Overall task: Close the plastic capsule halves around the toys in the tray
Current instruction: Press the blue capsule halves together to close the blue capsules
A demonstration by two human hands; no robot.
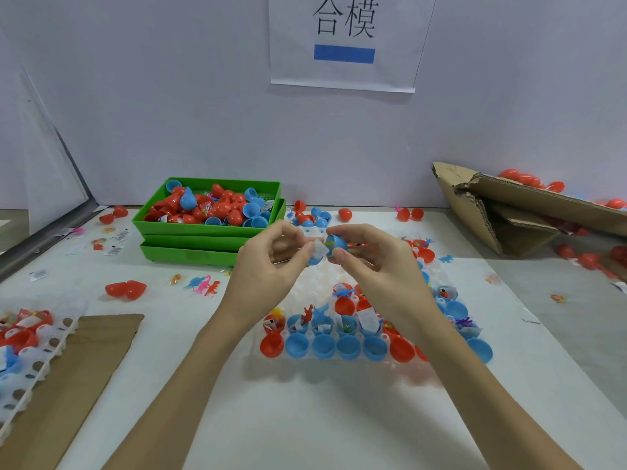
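Both forearms bare, reaching forward from bottom of view, converging at centre, hands raised off the table. Left hand (271,256) fingers curled, thumb and fingertips pinching inward toward the right. Right hand (366,256) fingers curled, thumb underneath, pinching toward the left. Fingertips of both hands nearly meet, wrists roughly level.

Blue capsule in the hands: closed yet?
Not yet: white paper still sticks out of the blue capsule between left hand and right hand.
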